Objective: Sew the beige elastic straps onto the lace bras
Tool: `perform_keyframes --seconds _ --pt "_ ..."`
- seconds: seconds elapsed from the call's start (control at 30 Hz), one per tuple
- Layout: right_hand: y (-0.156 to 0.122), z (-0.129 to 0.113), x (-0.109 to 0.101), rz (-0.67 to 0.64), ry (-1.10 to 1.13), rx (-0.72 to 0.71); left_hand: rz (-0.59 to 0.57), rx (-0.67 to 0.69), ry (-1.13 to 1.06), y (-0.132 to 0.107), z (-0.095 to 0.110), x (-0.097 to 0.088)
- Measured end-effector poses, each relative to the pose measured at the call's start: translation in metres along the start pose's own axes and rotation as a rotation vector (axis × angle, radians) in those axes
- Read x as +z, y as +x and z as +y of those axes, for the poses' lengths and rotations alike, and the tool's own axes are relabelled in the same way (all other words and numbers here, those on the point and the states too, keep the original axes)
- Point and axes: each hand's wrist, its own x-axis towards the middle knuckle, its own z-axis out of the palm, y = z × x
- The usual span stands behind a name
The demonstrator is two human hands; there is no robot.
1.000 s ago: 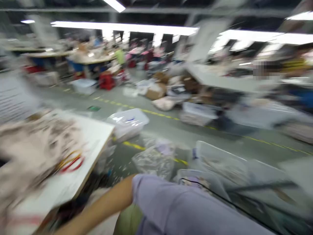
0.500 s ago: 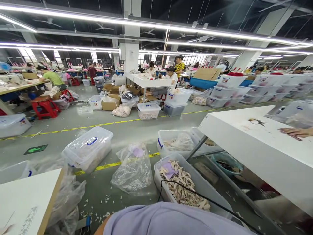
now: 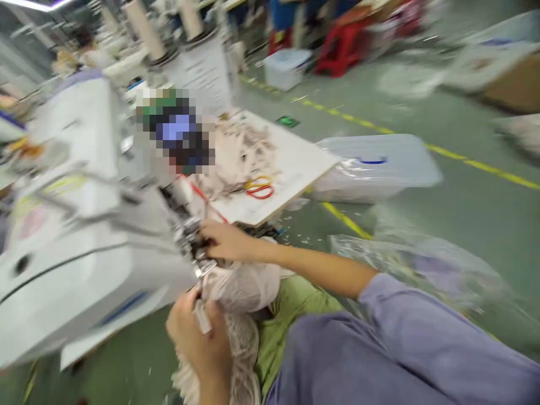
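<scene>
My left hand (image 3: 200, 332) is closed, with thumb and fingers pinching a short white strip (image 3: 203, 318) just below the sewing machine's metal foot. My right hand (image 3: 228, 242) rests beside the needle area with curled fingers; what they hold is hidden and blurred. A pale beige, cup-shaped lace garment, like a bra (image 3: 248, 287), hangs below the foot between my hands and drapes towards my lap. The white sewing machine (image 3: 139, 253) fills the left side. Green cloth (image 3: 295, 309) lies over my lap.
A white tabletop (image 3: 291, 163) behind the machine carries beige scraps and red-and-yellow-handled scissors (image 3: 259, 188). Thread cones (image 3: 145, 31) stand at the back. A lidded plastic bin (image 3: 379, 163) and clear plastic bags (image 3: 442, 270) are on the floor. A red stool (image 3: 341, 48) stands farther off.
The view has swung left and down from the aisle and strap-filled bin to the sewing machine. Both my hands, out of view earlier, now show at its foot with the beige garment.
</scene>
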Motion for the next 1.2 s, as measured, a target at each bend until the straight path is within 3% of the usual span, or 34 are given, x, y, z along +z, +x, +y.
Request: perform_keyframes --seconds 0.07,0.13,0.27,0.67,1.2 --pt "0.013 0.005 0.032 -0.097 0.012 -0.043 0.024 0.074 0.111 -0.009 0.003 0.001" --pt "0.012 0.007 0.04 -0.111 -0.02 -0.035 -0.06 0.117 0.175 -0.013 0.013 0.007" --pt "0.004 0.003 0.03 -0.097 -0.014 0.009 -0.143 0.092 0.216 -0.019 0.026 0.011" --pt "0.01 0.007 0.038 -0.055 -0.186 0.03 -0.155 0.092 0.22 -0.007 0.021 0.006" --pt "0.011 0.009 0.037 -0.04 -0.127 -0.009 -0.147 0.076 0.178 -0.01 0.015 0.012"
